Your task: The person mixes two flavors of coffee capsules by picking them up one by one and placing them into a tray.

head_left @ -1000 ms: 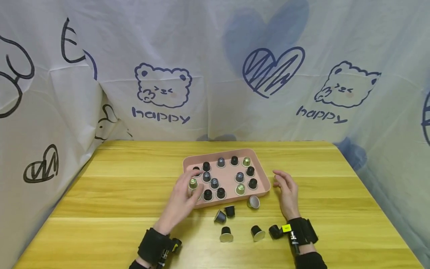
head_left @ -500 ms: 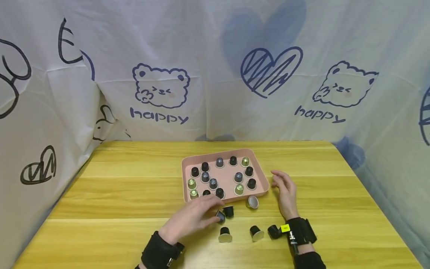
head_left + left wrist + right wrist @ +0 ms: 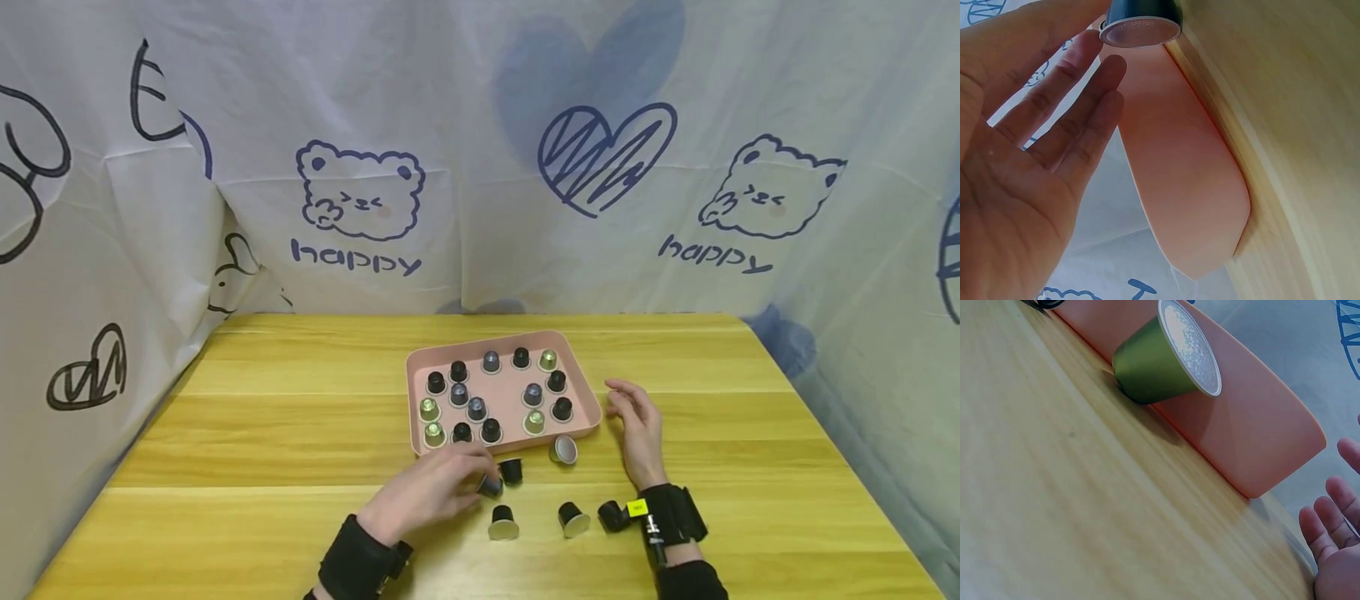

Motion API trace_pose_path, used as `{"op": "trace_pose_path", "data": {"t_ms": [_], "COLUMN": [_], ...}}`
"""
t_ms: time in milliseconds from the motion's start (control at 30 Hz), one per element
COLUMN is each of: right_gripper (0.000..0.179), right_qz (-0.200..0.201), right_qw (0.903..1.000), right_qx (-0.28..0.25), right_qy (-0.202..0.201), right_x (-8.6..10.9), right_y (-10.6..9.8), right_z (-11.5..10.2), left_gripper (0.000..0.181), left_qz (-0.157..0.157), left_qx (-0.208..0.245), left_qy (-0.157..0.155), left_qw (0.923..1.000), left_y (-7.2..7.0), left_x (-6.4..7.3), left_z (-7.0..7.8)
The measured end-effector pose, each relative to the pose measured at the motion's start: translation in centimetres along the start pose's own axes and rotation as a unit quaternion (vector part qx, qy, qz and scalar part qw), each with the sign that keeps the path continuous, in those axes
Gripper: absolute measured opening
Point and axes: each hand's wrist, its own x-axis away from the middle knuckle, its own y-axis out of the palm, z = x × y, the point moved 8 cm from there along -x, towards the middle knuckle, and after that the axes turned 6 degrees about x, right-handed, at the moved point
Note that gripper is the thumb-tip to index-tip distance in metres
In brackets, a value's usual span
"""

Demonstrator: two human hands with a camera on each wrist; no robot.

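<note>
My left hand (image 3: 423, 490) is at the tray's front left, fingertips and thumb pinching a dark blue coffee capsule (image 3: 489, 487) low over the table. In the left wrist view that capsule (image 3: 1144, 28) shows its silver lid at the fingertips, the other fingers loosely extended. My right hand (image 3: 637, 433) rests beside the tray's right end, fingers relaxed, holding nothing. The pink tray (image 3: 504, 385) holds black, blue and green capsules standing lid down. A green capsule (image 3: 1154, 362) lies tipped against the tray's front wall in the right wrist view.
A black capsule (image 3: 512, 472) lies right of the left fingertips. Nearer the front are another black capsule (image 3: 503, 523), a tilted one (image 3: 573, 519) and a dark piece (image 3: 613, 517) by the right wrist strap (image 3: 675, 510). A printed cloth (image 3: 495, 233) hangs behind the table.
My left hand has come from over the tray's left side down to the table in front and closed on the dark blue capsule. My right hand has stayed in place.
</note>
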Motion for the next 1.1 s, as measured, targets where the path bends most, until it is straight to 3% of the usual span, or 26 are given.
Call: {"op": "trace_pose_path", "data": {"t_ms": [567, 767, 1100], "right_gripper": [0.025, 0.027, 0.026], "right_qz": [0.002, 0.001, 0.004], "right_qw": [1.0000, 1.0000, 1.0000], "right_qx": [-0.006, -0.001, 0.004], "right_qy": [-0.003, -0.007, 0.005], "right_x": [0.06, 0.06, 0.05], "right_y": [-0.03, -0.04, -0.02], "right_z": [-0.09, -0.07, 0.04], "left_gripper": [0.020, 0.022, 0.022], "left_qz": [-0.002, -0.011, 0.001], "left_qx": [-0.065, -0.068, -0.064], "left_qy": [0.001, 0.007, 0.020], "left_qw": [0.9979, 0.9976, 0.9978], "left_y": [0.19, 0.29, 0.22], "left_x": [-0.04, 0.06, 0.17], "left_z": [0.18, 0.23, 0.27]}}
